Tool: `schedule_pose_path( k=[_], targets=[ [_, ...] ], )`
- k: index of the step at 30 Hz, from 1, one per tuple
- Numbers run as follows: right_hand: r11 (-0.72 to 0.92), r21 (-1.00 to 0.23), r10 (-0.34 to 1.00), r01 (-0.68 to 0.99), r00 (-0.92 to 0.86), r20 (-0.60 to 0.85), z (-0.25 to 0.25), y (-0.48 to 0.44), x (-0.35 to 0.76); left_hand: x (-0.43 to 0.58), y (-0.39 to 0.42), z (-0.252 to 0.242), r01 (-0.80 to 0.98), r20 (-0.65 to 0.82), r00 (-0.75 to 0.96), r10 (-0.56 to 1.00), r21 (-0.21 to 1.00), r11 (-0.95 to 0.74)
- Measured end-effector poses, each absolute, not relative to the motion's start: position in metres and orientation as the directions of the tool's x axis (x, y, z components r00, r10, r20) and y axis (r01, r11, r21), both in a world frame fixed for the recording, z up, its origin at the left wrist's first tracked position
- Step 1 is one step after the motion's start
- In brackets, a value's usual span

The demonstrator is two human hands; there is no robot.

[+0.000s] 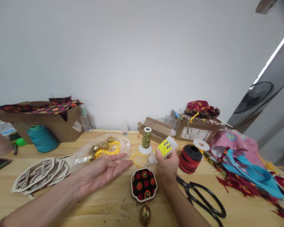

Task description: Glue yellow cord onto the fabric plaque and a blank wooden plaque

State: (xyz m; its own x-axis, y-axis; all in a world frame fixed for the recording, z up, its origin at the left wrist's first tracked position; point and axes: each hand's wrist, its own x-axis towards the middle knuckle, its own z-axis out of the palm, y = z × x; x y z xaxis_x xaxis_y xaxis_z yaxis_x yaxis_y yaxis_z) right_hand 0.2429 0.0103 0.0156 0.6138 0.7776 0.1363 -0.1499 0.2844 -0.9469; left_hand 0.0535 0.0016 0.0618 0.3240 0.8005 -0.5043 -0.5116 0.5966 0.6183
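Observation:
My right hand point(168, 167) is closed around a white bottle with a yellow label point(165, 147), held tilted over the table. My left hand point(106, 171) is stretched out palm up with nothing in it, its fingertips near a yellow cord point(137, 159). Between the two hands lies a scalloped pendant point(144, 185) of dark patterned cloth in a pale wooden frame. A brass bell point(145, 215) hangs off its lower end, and the yellow cord runs from its top. Black-handled scissors point(203, 197) lie right of my right forearm, which partly hides their blades.
Brass bells with yellow cords point(107, 149) lie on a plastic bag. Carved wooden pieces point(41, 175) are stacked at left, near a teal thread cone point(41, 138). Green thread point(146, 138) and a red ribbon spool point(190, 159) stand behind. Cardboard boxes point(30, 124) and cloth scraps point(243, 164) flank the table.

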Motion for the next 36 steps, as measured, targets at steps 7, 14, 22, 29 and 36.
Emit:
schedule_pose_path(
  k=[7, 14, 22, 29, 36],
  targets=[
    [0.279, -0.953, 0.788, -0.122, 0.596, 0.154, 0.014, 0.01, 0.243, 0.066, 0.006, 0.061, -0.565, -0.313, 0.406, 0.859, 0.652, 0.505],
    [0.282, -0.954, 0.778, -0.103, 0.607, 0.164, 0.011, 0.013, 0.244, 0.07, 0.011, 0.046, -0.521, -0.334, 0.31, 0.89, 0.724, 0.453],
    [0.313, -0.941, 0.734, -0.132, 0.662, 0.151, 0.011, 0.014, 0.245, 0.089, -0.003, 0.025, -0.046, -0.082, 0.265, 0.961, 0.994, 0.097],
    [0.332, -0.926, 0.702, -0.181, 0.703, 0.114, 0.014, 0.017, 0.25, 0.095, -0.005, 0.0, 0.289, 0.122, 0.388, 0.914, 0.925, -0.246],
    [0.329, -0.926, 0.727, -0.184, 0.675, 0.124, 0.013, 0.014, 0.247, 0.101, -0.002, -0.01, 0.466, 0.139, 0.488, 0.862, 0.793, -0.392]
  ],
)
